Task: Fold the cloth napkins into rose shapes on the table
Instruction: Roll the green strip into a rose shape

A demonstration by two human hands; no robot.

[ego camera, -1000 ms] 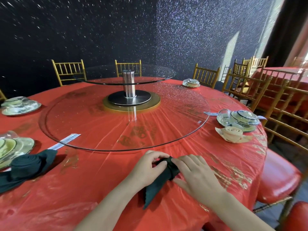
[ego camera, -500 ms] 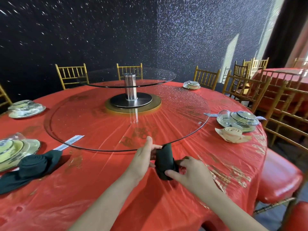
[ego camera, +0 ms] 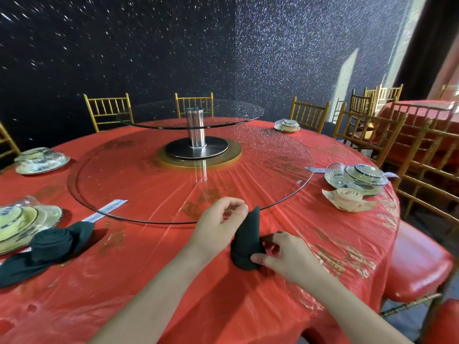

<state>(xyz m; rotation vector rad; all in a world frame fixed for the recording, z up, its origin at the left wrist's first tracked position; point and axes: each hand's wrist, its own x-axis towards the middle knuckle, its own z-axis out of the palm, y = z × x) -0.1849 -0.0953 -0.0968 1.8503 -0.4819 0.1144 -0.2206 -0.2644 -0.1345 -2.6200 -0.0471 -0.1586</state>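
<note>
A dark green napkin roll stands upright on the red table near its front edge, its pointed tip up. My left hand pinches that tip from the left. My right hand holds the roll's base, thumb pressed on the front and fingers curled behind. A finished dark green rose napkin lies at the left beside a plate. A beige rose napkin sits at the right.
A large glass turntable with a metal post fills the table's middle. Wrapped dish sets stand at the left, far left, right and back. Gold chairs ring the table; red seats are at the right.
The napkin roll went from lying flat under both hands to standing upright. My left hand moved up to its tip, and my right hand dropped to its base.
</note>
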